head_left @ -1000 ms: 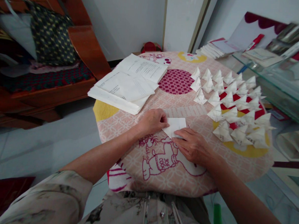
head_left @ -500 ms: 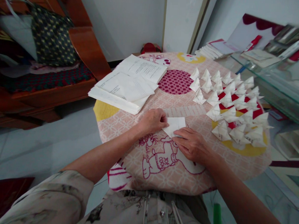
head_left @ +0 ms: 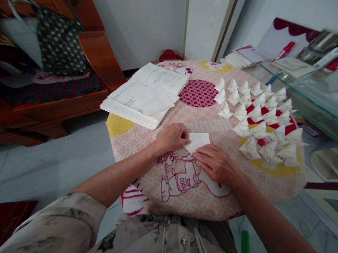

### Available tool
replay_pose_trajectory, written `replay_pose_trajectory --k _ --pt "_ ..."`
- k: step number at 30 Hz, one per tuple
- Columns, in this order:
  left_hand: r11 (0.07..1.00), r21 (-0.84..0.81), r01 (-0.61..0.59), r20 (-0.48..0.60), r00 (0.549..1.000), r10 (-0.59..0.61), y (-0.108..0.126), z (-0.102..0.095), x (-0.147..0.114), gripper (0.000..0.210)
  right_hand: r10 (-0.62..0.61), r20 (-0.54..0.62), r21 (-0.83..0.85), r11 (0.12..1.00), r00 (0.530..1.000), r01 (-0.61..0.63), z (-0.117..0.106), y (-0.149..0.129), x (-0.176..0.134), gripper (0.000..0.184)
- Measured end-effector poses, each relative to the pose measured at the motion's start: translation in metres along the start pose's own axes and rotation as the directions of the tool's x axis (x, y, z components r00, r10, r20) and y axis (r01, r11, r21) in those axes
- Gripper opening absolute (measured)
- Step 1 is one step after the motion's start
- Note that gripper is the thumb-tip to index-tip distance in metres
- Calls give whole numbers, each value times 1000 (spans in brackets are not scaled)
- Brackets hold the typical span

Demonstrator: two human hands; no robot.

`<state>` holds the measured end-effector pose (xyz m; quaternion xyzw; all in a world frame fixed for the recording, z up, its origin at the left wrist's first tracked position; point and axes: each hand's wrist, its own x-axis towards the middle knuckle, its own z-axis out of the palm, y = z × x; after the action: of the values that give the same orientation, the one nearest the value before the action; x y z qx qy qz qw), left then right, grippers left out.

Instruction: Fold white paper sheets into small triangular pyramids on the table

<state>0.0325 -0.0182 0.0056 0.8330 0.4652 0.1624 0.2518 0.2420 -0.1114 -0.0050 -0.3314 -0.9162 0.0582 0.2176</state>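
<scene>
A small folded piece of white paper (head_left: 199, 139) lies on the patterned tablecloth in front of me. At its left corner, my left hand (head_left: 172, 138) has thumb and fingers closed in a pinch on the paper. My right hand (head_left: 216, 162) rests flat with fingers stretched out along the paper's lower right edge; its thumb is hidden from me. To the right, several pointed folded paper pieces (head_left: 250, 148) stand in rows on the cloth. Beyond my left hand, an open stack of printed sheets (head_left: 142, 93) lies with loose sheets on top.
The round table's cloth (head_left: 152, 178) carries cartoon prints and hangs over the edge near my lap. A glass shelf (head_left: 307, 87) with assorted items borders the table on the right. On the left is a wooden bench (head_left: 96, 56) holding a dark patterned bag (head_left: 59, 39).
My right fingertips have shifted slightly left and down along the paper's edge. My left hand keeps its pinch, and the paper has stayed in place.
</scene>
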Motion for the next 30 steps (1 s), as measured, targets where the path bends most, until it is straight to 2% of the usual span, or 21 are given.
replay_pose_trajectory --k 5,16,30 --pt "1000 1 11 8 1000 -11 1 -1 0 10 53 55 -68 996 997 -49 4 -2 5 24" --pt "1000 20 12 9 1000 -12 0 1 1 12 102 37 -29 994 994 -101 9 1 13 20" --pt "999 26 19 22 1000 -19 1 0 1 11 51 14 1 999 999 -51 3 0 7 22"
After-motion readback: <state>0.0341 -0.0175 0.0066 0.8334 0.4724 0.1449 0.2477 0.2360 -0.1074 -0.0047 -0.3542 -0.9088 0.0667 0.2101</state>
